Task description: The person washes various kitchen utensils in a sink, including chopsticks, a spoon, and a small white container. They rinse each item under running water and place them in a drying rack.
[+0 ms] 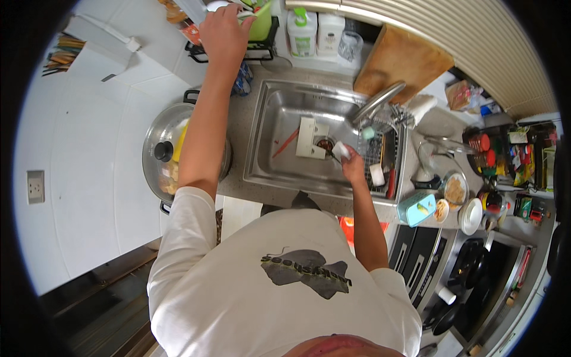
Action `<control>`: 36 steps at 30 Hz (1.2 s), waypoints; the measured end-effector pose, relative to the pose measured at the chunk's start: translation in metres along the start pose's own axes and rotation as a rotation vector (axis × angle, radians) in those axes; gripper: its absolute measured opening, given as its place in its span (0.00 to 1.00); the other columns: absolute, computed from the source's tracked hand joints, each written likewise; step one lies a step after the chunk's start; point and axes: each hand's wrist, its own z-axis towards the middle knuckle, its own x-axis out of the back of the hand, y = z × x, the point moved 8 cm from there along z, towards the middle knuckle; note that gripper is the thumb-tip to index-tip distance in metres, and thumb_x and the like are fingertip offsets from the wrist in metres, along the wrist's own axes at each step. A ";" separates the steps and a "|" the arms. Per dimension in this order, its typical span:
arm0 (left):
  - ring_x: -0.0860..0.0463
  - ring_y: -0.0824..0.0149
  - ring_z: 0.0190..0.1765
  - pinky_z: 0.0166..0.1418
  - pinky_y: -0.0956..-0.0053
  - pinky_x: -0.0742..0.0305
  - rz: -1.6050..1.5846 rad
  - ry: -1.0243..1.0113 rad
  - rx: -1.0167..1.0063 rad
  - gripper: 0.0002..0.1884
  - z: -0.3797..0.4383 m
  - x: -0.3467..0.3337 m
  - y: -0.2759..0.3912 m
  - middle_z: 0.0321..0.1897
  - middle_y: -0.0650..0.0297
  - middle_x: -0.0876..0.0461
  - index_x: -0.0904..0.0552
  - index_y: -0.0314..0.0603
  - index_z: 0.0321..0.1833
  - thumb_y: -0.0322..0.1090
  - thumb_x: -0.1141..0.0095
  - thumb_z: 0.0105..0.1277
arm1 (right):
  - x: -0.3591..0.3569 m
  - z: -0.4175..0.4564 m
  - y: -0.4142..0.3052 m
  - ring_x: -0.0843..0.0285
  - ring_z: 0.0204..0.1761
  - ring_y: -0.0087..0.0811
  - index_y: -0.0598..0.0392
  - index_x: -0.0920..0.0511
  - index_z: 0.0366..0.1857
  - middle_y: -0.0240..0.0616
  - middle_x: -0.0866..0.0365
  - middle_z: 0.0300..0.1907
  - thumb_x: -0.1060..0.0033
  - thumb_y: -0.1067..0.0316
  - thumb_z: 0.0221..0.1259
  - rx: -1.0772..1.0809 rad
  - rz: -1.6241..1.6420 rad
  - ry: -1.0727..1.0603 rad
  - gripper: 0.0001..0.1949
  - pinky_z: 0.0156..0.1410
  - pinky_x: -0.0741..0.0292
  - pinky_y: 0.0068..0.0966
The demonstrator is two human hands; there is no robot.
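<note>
My left hand (224, 32) is stretched to the far left, at a green plastic container (261, 23) on a black wire rack (261, 52). A whitish rim shows by its thumb; the fingertips are hidden, so its grip is unclear. Over the right part of the steel sink (279, 100), my right hand (353, 167) holds a small white block (341, 151) that looks like a sponge. A thin dark piece lies by its fingers. On the sink floor, a cream notched plastic piece (306, 138) lies beside the drain (325, 143) and a red strip (285, 143).
A faucet (379, 102) reaches over the sink from the back right, before a wooden cutting board (401, 62). Left stands a pot with a glass lid (154, 129). Pump bottles (302, 35) line the back. A wire drainer (372, 149) and a blue container (415, 209) are right.
</note>
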 end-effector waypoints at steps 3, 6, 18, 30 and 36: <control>0.21 0.54 0.33 0.38 0.62 0.28 -0.203 -0.279 0.204 0.10 -0.063 -0.009 0.019 0.27 0.59 0.20 0.20 0.41 0.31 0.40 0.40 0.54 | 0.002 -0.003 0.012 0.22 0.46 0.44 0.52 0.26 0.52 0.51 0.20 0.42 0.46 0.73 0.52 -0.054 0.033 0.040 0.19 0.52 0.27 0.30; 0.20 0.53 0.35 0.38 0.62 0.26 -0.333 -0.743 0.443 0.08 -0.192 -0.067 0.031 0.28 0.55 0.20 0.19 0.41 0.29 0.38 0.45 0.58 | -0.001 -0.011 0.007 0.21 0.46 0.40 0.54 0.26 0.52 0.50 0.20 0.42 0.46 0.73 0.53 -0.088 0.026 0.022 0.19 0.52 0.28 0.28; 0.19 0.51 0.44 0.45 0.61 0.22 -0.072 -1.546 0.688 0.09 -0.527 -0.214 0.030 0.39 0.48 0.20 0.21 0.36 0.38 0.34 0.44 0.59 | 0.012 -0.062 0.019 0.24 0.49 0.49 0.54 0.27 0.53 0.52 0.22 0.45 0.45 0.73 0.53 -0.236 -0.074 -0.033 0.20 0.52 0.27 0.32; 0.18 0.58 0.39 0.43 0.68 0.20 -0.753 -1.325 1.368 0.08 -0.505 -0.213 0.084 0.34 0.52 0.19 0.23 0.33 0.34 0.32 0.46 0.61 | 0.028 0.035 0.005 0.25 0.51 0.49 0.62 0.36 0.59 0.53 0.24 0.49 0.44 0.68 0.53 -0.101 -0.189 0.076 0.27 0.55 0.29 0.35; 0.21 0.60 0.49 0.55 0.70 0.24 -1.771 -1.030 1.963 0.04 -0.406 -0.171 0.186 0.44 0.53 0.22 0.28 0.34 0.41 0.26 0.55 0.67 | 0.043 0.141 0.009 0.28 0.52 0.52 0.49 0.38 0.62 0.56 0.28 0.52 0.39 0.60 0.45 -0.086 -0.173 0.106 0.34 0.56 0.30 0.38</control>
